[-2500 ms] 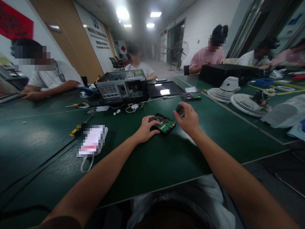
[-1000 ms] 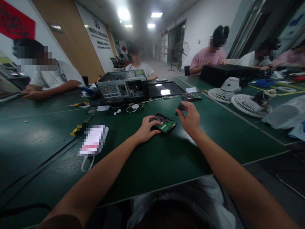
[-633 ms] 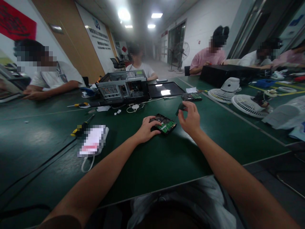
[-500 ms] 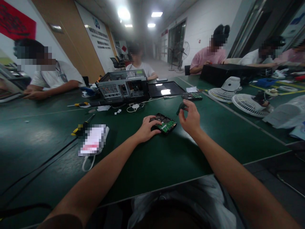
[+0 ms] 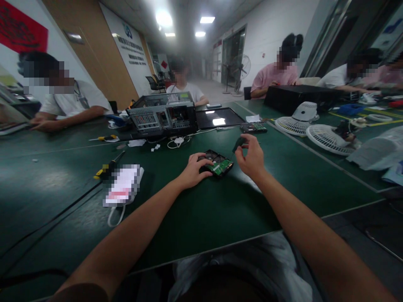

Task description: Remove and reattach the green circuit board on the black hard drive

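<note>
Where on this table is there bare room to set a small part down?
Bare green table lies between the hard drive and the near edge, and to the right of the right hand, short of the white fan grilles. It is crowded around the computer case, white cable and white paper.

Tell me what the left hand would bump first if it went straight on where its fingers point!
The hard drive under the left hand. Past that, maybe the screwdriver in the right hand, but depth is unclear.
</note>
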